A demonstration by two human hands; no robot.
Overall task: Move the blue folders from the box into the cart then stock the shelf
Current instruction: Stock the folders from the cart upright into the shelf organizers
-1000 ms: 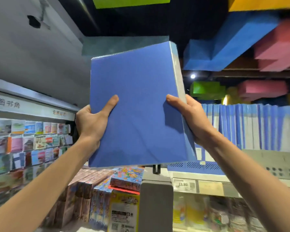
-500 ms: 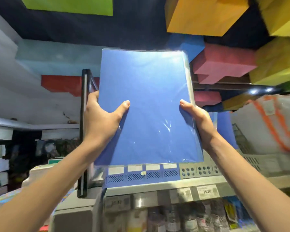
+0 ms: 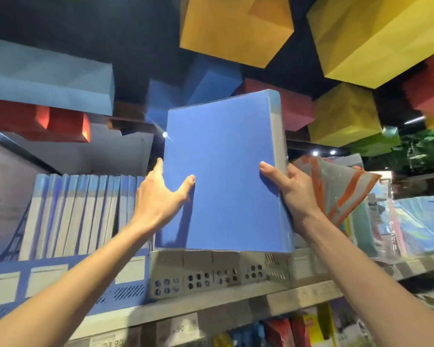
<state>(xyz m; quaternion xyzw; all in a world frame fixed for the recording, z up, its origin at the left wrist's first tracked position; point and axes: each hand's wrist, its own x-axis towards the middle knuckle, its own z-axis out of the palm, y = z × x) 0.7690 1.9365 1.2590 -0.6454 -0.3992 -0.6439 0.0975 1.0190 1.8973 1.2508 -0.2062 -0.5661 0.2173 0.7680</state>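
Stationery aisle, shelf (image 3: 211, 305) at 6 o'clock: blue folders (image 3: 223, 176) upright above grey rack (image 3: 206, 274); left grip (image 3: 161, 204), right grip (image 3: 295, 196) clamp side edges. Pack likely stiff, hefty, slick; best held low, both edges.

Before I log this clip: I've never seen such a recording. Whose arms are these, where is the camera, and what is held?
There is no machine here: a person wears one wide-angle camera on the head, so the single picture looks out along their own bare arms. The left hand and right hand grip a thick blue folder pack by its side edges, thumbs on the front, raised upright above the shelf. On that shelf, at left, a row of blue folders stands in a blue file rack; grey racks sit just below the pack, and orange-striped pouches lie to the right. Coloured blocks hang overhead.
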